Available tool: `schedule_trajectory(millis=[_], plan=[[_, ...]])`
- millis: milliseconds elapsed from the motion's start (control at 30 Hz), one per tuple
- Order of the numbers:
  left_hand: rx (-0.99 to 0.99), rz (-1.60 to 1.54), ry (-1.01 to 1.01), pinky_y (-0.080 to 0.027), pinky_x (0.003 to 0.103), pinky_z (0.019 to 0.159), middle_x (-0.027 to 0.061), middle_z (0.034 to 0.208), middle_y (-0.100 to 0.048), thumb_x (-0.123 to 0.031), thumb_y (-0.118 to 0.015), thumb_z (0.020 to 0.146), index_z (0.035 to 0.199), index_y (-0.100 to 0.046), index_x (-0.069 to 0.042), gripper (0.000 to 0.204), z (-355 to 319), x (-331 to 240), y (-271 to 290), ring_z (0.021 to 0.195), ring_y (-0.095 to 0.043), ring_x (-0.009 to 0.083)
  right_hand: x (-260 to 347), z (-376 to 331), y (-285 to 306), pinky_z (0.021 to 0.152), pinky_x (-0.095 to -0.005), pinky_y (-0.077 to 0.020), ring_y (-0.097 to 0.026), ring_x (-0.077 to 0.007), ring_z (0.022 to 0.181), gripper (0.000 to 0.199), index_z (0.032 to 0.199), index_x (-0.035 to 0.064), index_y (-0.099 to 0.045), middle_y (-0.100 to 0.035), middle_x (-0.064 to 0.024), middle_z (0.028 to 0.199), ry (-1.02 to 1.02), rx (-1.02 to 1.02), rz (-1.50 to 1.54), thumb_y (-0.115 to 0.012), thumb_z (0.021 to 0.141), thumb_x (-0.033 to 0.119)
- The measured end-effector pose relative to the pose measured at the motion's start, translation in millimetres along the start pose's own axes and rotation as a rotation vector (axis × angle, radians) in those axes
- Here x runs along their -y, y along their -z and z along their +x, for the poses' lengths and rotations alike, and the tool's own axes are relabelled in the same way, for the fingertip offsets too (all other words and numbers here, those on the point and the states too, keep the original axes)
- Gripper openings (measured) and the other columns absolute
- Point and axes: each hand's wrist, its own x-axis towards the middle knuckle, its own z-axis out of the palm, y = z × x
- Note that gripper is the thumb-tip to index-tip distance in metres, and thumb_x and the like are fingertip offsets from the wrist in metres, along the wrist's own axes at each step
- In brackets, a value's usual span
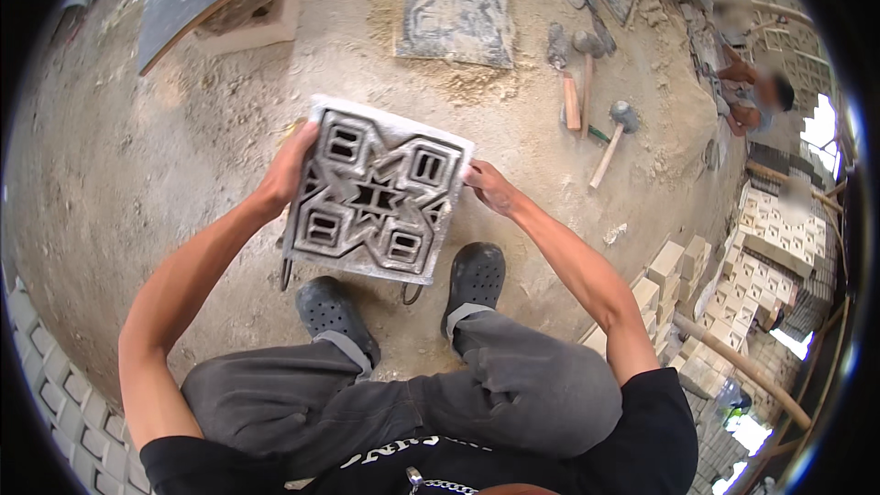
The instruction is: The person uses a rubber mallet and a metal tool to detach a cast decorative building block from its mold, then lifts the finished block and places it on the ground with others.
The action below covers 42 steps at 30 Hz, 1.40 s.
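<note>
Two hammers (605, 158) and a square dusty slab (456, 11) lie on the earthen floor (105, 183)

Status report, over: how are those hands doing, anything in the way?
Left hand and right hand gripping opposite edges. Grey patterned mould held between them. Wooden-handled mallets lie apart, to the right.

So the square grey lattice panel (394, 202)'s between the fingers (473, 172), dusty square slab (456, 14) ahead of it, wood-handled grey hammer (610, 148) off right.
</note>
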Motion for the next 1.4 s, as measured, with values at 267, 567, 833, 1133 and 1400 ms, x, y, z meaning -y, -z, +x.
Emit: schedule_trajectory(millis=[267,567,833,1133,1400], plan=[[-0.215,-0.350,0.058,-0.043,0.036,0.105,0.0121,0.131,-0.059,-0.056,-0.033,0.101,0.136,-0.049,-0.001,0.067,-40,35,-8,0.117,-0.059,0.0237,68,39,-6,0.093,-0.0420,-0.0441,-0.051,-0.0291,0.120,0.095,0.134,0.0045,-0.054,-0.056,-0.0176,0.129,-0.053,0.126,-0.282,-0.051,0.079,0.082],[-0.437,0.073,-0.097,-0.035,0.032,0.108,0.0112,0.134,-0.057,-0.046,-0.029,0.106,0.136,-0.049,0.003,0.061,-46,37,1,0.121,-0.054,0.0197,34,-19,131,0.095,-0.0386,-0.0461,-0.061,-0.0266,0.107,0.048,0.108,0.0062,-0.069,-0.067,-0.0130,0.110,-0.001,-0.655,-0.836,-0.056,0.094,0.050],[-0.692,0.804,-0.161,-0.033,0.039,0.109,0.0273,0.139,-0.047,-0.050,-0.033,0.101,0.138,-0.042,0.006,0.068,-21,33,-15,0.130,-0.045,0.0383,-120,-194,455,0.092,-0.0410,-0.0493,-0.064,-0.0343,0.109,0.072,0.110,-0.0131,-0.064,-0.065,-0.0274,0.114,-0.508,-1.177,-0.858,-0.061,0.086,0.055],[-0.786,1.556,-0.491,-0.021,0.045,0.117,0.0262,0.153,-0.024,-0.053,-0.043,0.098,0.150,-0.022,0.000,0.078,-70,5,-26,0.143,-0.024,0.0382,-76,-108,372,0.043,-0.0383,-0.0435,-0.050,-0.0202,0.048,0.040,0.076,0.0074,-0.049,-0.049,-0.0041,0.061,-0.161,-1.175,0.198,-0.064,0.089,0.042],[-0.295,1.636,-0.633,-0.008,0.047,0.121,0.0230,0.158,-0.014,-0.066,-0.050,0.088,0.152,-0.015,0.000,0.098,-72,-5,-86,0.149,-0.009,0.0341,-33,-182,208,0.033,-0.0288,-0.0336,-0.040,-0.0116,0.037,0.049,0.072,0.0101,-0.046,-0.042,0.0012,0.053,-0.072,-1.099,-0.100,-0.071,0.085,0.050]])
